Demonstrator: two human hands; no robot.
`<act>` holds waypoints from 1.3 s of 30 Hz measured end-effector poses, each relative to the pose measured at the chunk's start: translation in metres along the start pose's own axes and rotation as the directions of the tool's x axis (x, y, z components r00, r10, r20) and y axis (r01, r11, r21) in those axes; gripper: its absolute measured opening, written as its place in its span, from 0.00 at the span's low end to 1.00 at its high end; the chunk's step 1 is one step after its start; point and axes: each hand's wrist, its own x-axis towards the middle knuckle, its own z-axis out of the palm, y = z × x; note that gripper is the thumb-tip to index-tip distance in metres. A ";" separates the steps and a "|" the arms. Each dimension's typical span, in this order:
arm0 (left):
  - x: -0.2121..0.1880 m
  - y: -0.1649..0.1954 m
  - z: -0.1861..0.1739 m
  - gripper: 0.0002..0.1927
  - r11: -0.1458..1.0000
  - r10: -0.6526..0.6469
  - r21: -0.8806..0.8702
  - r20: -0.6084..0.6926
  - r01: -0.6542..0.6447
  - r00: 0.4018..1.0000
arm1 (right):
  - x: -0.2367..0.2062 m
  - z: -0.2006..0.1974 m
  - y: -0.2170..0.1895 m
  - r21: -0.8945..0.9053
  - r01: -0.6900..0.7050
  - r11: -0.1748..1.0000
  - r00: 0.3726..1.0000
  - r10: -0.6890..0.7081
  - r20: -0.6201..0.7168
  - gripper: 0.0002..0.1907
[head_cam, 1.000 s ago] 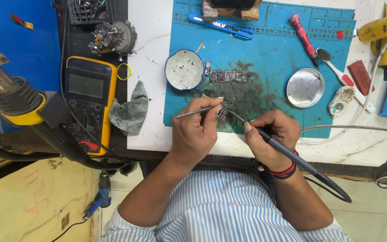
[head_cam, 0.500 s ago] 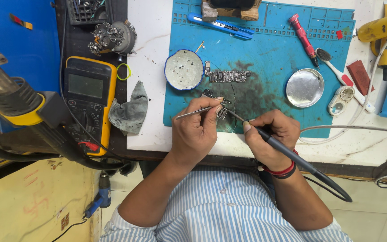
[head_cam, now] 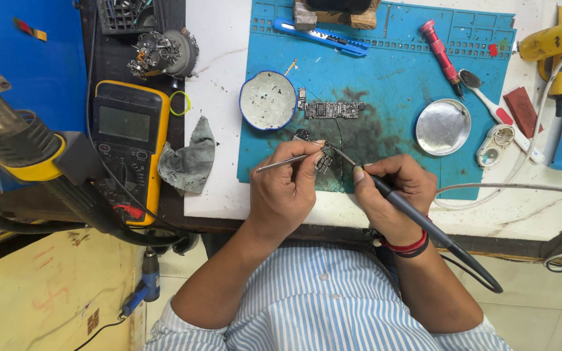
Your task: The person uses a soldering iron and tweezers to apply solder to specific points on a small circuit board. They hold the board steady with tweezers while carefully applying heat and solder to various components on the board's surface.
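— Circuit board (head_cam: 324, 162), small and dark, lies at centre frame on the blue mat (head_cam: 385, 71). What grips it?

— Left hand (head_cam: 287, 192), closed on metal tweezers (head_cam: 287, 160), tips at the board.

— And the right hand (head_cam: 395, 195)?

— Clenched around a black soldering iron (head_cam: 417, 218), tip meeting the board. Multimeter (head_cam: 128, 156) sits at left.

A shirt (head_cam: 313, 305) with fine blue and white vertical stripes is worn, its sleeves rolled up above the elbows, so that both forearms are left bare. The right wrist is circled by a red band (head_cam: 406, 246) with a black band just beside it. The left wrist is left bare.
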 end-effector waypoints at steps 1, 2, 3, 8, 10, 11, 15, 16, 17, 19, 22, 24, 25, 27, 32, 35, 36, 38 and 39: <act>0.000 0.000 0.000 0.05 1.000 -0.003 0.007 0.001 0.003 1.000 | 0.000 0.000 0.000 0.000 -0.008 1.000 1.000 0.008 -0.003 0.07; 0.000 0.000 0.000 0.06 1.000 -0.006 0.014 0.003 0.006 1.000 | 0.000 0.000 -0.001 -0.009 0.000 1.000 1.000 0.000 0.002 0.07; 0.000 0.000 0.000 0.05 1.000 0.000 0.008 0.000 0.000 1.000 | 0.001 0.000 -0.001 -0.018 0.008 1.000 1.000 -0.008 0.006 0.07; 0.000 0.001 0.000 0.06 1.000 -0.002 0.017 0.002 0.002 1.000 | 0.001 0.000 -0.002 -0.024 0.007 1.000 1.000 -0.007 0.003 0.07; 0.001 0.001 0.000 0.06 1.000 -0.002 0.001 0.001 0.002 1.000 | 0.002 0.000 -0.002 -0.033 0.018 0.999 1.000 -0.018 0.012 0.07; 0.001 0.001 0.000 0.05 1.000 -0.002 -0.007 0.000 0.002 1.000 | 0.002 0.000 -0.003 -0.035 0.016 0.999 1.000 -0.015 0.010 0.07; 0.001 0.001 0.000 0.05 1.000 -0.003 -0.002 -0.002 0.003 1.000 | 0.002 0.000 -0.003 -0.038 0.011 0.999 1.000 -0.011 0.009 0.07; 0.001 0.001 0.000 0.05 1.000 -0.006 -0.002 -0.001 0.006 1.000 | 0.001 -0.001 -0.003 -0.036 0.012 0.999 1.000 -0.011 0.010 0.07; 0.001 0.000 0.000 0.05 1.000 -0.009 -0.002 0.000 0.009 1.000 | 0.001 -0.001 -0.002 -0.030 0.014 0.999 1.000 -0.013 0.017 0.06; 0.000 0.000 0.000 0.05 1.000 -0.015 -0.005 0.001 0.015 1.000 | 0.000 -0.002 0.000 -0.017 0.019 1.000 0.999 -0.018 0.033 0.06; -0.001 -0.001 0.000 0.05 0.999 -0.024 -0.023 0.003 0.024 1.000 | -0.001 -0.002 0.003 0.022 0.006 1.000 1.000 -0.006 0.011 0.06; -0.003 -0.001 0.001 0.05 0.996 -0.047 -0.077 -0.004 0.047 0.999 | -0.001 0.000 0.004 0.066 0.000 0.998 1.000 0.001 -0.013 0.06; -0.003 0.000 0.003 0.05 0.990 -0.067 -0.123 -0.010 0.065 0.998 | 0.000 -0.001 0.003 0.088 -0.002 0.996 1.000 0.004 -0.025 0.06; -0.006 0.002 0.003 0.05 0.985 -0.039 -0.171 -0.039 0.031 0.998 | 0.000 -0.002 0.001 0.118 0.013 0.993 1.000 -0.013 -0.006 0.06; -0.010 0.003 0.001 0.06 0.995 0.059 -0.079 -0.085 -0.065 0.995 | 0.000 0.000 -0.011 0.045 0.051 0.998 0.997 -0.053 0.055 0.08; -0.010 0.002 0.000 0.06 0.990 0.129 0.065 -0.069 -0.125 0.989 | 0.005 0.000 -0.018 -0.046 0.176 0.983 0.974 -0.167 0.151 0.08; -0.011 0.003 0.000 0.06 0.996 0.090 0.028 -0.068 -0.088 0.994 | 0.006 0.002 -0.021 -0.112 0.243 0.964 0.960 -0.222 0.172 0.08; -0.012 0.003 0.000 0.06 0.999 0.011 -0.049 -0.059 -0.014 0.998 | 0.007 0.004 -0.026 -0.213 0.310 0.926 0.943 -0.271 0.194 0.09; -0.014 0.003 0.001 0.06 0.999 0.003 -0.052 -0.074 -0.007 0.997 | 0.007 0.005 -0.029 -0.249 0.311 0.917 0.944 -0.267 0.193 0.09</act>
